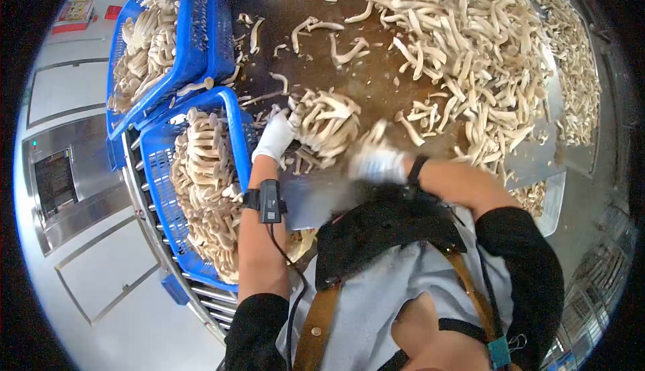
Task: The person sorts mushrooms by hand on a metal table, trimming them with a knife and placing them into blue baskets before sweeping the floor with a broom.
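In the head view my left hand (pixel 277 136), in a white glove, is closed on the left edge of a clump of mushrooms (pixel 330 121) with pale stems and grey-brown caps. The clump sits low over the wet brown tabletop (pixel 322 58). My right hand (pixel 379 164), also gloved, is smeared by motion just right of the clump, close to my apron. A few mushrooms (pixel 373 134), blurred along with it, stick out at its fingers. Loose mushroom stems (pixel 346 54) and small scraps lie on the tabletop beyond both hands.
A large heap of loose mushrooms (pixel 470 42) covers the table's right side. To the left, a blue crate (pixel 153 162) full of mushrooms stands on a roller conveyor (pixel 213 302), with another filled blue crate (pixel 195 42) behind it. A pale bin (pixel 555 199) stands at right.
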